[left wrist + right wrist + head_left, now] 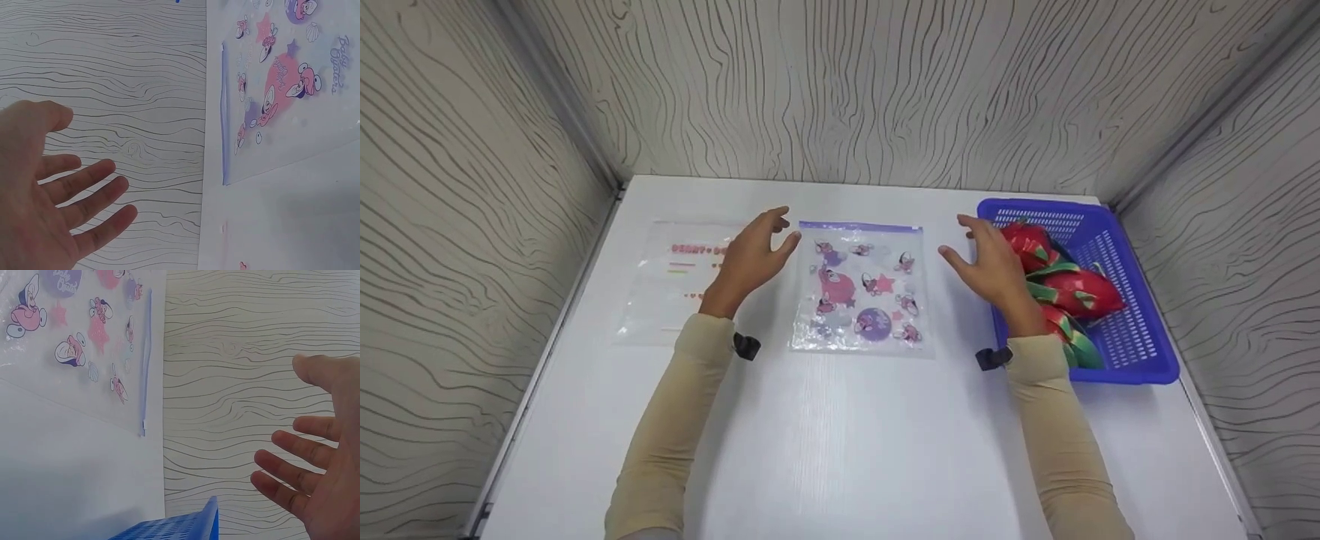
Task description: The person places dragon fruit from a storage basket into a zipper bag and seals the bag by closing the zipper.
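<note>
Clear plastic, printed in pink and purple, makes up the zip bag (856,289) that we see lying flat at the centre of the head view; a purple strip edges its top, a big pink patch sits left of its middle, and a purple disc lies low on it, among small stars and cartoon figures; the left hand (751,259) hovers at its left, over a second bag (660,292) with reddish lettering; the right hand (991,270) hovers at its right, beside a blue basket (1166,367) of red-and-green dragon fruits (1081,294); we see neither hand holding anything.

In the left wrist view we find the zip bag at upper right, "Baby Oysters" legible on it; the left hand, lower left, has its fingers spread wide.

In the right wrist view the bag fills the upper left, glossy and slightly creased; the right hand, at right, is likewise spread wide.
</note>
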`<act>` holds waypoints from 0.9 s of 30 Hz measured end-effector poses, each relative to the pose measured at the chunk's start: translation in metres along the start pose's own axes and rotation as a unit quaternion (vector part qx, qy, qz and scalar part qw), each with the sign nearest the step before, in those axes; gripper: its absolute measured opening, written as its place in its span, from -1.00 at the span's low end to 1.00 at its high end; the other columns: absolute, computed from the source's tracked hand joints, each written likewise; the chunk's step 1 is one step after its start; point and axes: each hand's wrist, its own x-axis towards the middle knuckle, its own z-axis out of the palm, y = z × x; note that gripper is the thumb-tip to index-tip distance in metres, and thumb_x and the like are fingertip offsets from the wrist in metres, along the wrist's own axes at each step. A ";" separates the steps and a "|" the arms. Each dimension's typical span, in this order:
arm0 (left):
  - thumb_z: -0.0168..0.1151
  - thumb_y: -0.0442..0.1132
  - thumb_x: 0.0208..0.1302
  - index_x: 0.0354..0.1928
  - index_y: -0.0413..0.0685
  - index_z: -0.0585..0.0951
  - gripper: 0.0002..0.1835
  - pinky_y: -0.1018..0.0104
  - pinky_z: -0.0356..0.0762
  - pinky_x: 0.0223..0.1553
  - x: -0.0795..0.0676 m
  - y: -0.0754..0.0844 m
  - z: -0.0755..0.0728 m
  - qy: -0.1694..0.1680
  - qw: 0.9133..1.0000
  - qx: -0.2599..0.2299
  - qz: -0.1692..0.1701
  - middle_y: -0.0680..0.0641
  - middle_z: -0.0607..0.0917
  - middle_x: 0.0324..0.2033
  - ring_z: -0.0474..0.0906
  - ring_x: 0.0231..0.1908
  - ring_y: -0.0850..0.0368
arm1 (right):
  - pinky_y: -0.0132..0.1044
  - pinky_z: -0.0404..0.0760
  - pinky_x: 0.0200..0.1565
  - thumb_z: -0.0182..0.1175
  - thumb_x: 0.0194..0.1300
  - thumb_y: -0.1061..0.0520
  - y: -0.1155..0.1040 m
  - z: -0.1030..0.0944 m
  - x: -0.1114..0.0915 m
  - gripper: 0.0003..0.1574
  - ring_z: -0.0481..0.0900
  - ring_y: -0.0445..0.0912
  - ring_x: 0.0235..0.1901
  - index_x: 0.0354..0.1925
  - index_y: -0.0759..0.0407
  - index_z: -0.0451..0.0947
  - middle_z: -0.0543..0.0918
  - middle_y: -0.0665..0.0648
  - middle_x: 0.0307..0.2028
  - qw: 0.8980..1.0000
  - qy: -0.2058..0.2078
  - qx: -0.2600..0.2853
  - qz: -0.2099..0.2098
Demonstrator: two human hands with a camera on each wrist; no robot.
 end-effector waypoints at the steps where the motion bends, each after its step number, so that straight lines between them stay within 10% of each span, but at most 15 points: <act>1: 0.17 0.05 0.60 0.54 -0.11 0.41 -0.37 -0.12 0.60 0.30 0.000 0.000 0.001 -0.001 1.000 -0.003 -0.001 -0.18 0.68 0.27 0.63 0.25 -0.14 | 0.29 0.53 0.38 0.33 0.47 -0.18 0.000 0.001 0.000 -0.14 0.53 0.23 0.37 0.55 0.12 0.34 0.51 0.28 0.43 1.000 0.000 0.003 0.001; 27: 0.13 0.07 0.62 0.56 -0.09 0.38 -0.36 -0.14 0.56 0.33 -0.003 -0.018 0.033 -0.037 0.998 -0.046 -0.037 -0.17 0.64 0.31 0.59 0.33 -0.14 | 0.19 0.64 0.31 0.30 0.51 -0.14 0.004 0.034 -0.007 -0.18 0.55 0.21 0.35 0.54 0.13 0.32 0.50 0.24 0.45 0.997 -0.032 0.063 0.027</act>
